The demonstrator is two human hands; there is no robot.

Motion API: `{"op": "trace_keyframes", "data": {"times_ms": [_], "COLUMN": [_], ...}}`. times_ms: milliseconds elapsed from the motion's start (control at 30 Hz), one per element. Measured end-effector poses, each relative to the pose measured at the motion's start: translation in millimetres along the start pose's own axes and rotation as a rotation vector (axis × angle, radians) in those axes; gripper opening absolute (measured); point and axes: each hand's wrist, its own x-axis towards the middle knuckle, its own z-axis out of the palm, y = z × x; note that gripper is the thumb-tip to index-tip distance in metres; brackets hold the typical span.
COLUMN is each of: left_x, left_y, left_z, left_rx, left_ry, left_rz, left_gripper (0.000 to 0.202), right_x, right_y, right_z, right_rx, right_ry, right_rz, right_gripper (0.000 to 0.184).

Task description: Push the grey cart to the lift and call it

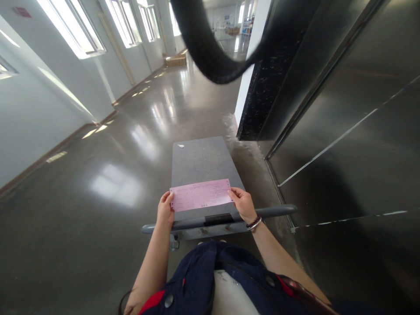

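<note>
Between my two hands a pink paper form (201, 195) is stretched out flat, with faint print across it and small holes along its short edges. My left hand (166, 209) pinches its left end between thumb and fingers. On the right end, my right hand (242, 203) has the same kind of pinch; a dark beaded bracelet and a silver band circle that wrist. Below the form is a grey platform cart (201, 159), with its push handle (275, 211) running just under my hands. The print is too small to read.
A small white scrap (180, 145) lies on the cart's far left corner. Close on the right stand large metal doors (344, 144) in a dark frame. Polished floor (138, 144) stretches ahead along a windowed wall; cardboard boxes (176, 60) sit farther off. A blurred black strap (216, 70) hangs across the top.
</note>
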Motion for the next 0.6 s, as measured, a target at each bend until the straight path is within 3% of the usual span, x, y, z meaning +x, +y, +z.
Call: {"op": "trace_keyframes", "data": {"times_ms": [600], "left_x": [5.1], "left_y": [-3.5], "left_z": [-5.6], "left_rx": [0.074], "left_ry": [-0.03], "left_rz": [0.025], "left_gripper": [0.026], "right_x": [-1.8], "right_y": [-3.3], "right_z": [0.7], "right_rx": [0.032], "right_ry": [-0.005], "right_rz": [0.008], "right_gripper": [0.043]}}
